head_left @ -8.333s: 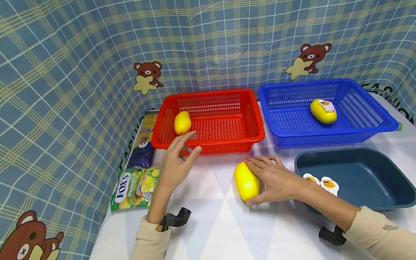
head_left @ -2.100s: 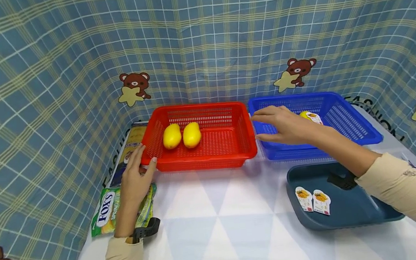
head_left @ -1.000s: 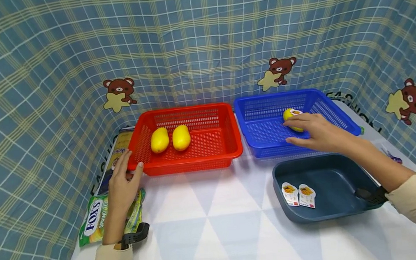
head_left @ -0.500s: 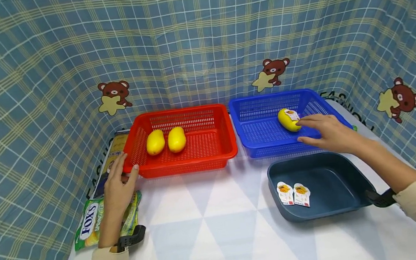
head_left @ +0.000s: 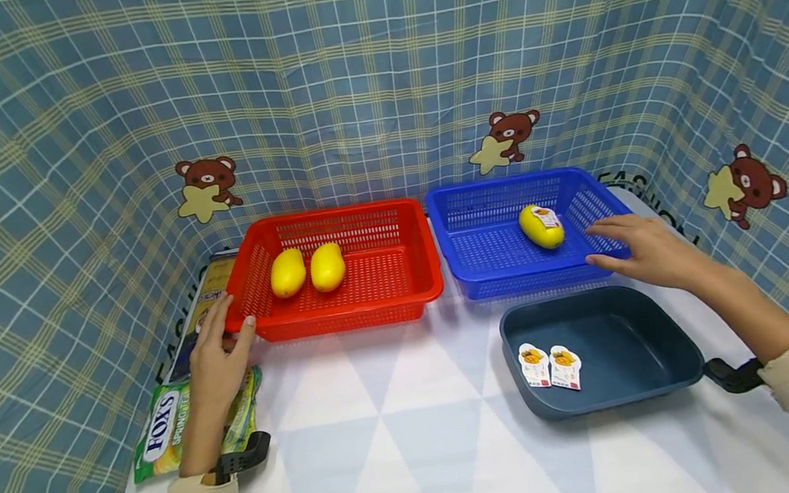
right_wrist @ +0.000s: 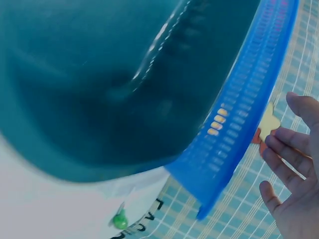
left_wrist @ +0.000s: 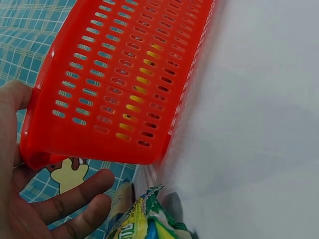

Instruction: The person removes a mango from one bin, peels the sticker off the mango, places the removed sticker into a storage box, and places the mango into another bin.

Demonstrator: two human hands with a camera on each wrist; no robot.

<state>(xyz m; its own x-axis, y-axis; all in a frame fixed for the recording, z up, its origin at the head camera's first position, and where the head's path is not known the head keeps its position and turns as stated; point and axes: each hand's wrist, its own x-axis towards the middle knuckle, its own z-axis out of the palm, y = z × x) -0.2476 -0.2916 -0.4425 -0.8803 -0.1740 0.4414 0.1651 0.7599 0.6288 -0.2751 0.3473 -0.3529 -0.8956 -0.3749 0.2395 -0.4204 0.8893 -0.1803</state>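
My left hand [head_left: 218,364] rests at the front left corner of the red basket [head_left: 344,313], fingers loosely extended. In the left wrist view a fingertip touches the basket rim, while other fingers stretch out below it. Two yellow toy mangoes, the left mango [head_left: 288,273] and the right mango [head_left: 328,267], lie side by side inside. My right hand [head_left: 655,251] hovers at the right front of the blue basket [head_left: 517,275], fingers spread and holding nothing. Inside that basket lies a labelled yellow mango [head_left: 537,226], apart from the hand.
A dark teal tub [head_left: 614,337] stands in front of the blue basket, with two fruit-picture labels [head_left: 565,367] at its left inside. A green FOX'S candy bag [head_left: 160,431] lies partly under the left forearm, near a gold and blue packet [head_left: 208,294]. A checked cloth [head_left: 366,84] surrounds the table.
The mango the right hand touched on the table now lies in the red basket. The right hand has drawn rightward from the labelled mango. My left hand has stayed at the basket corner lately.
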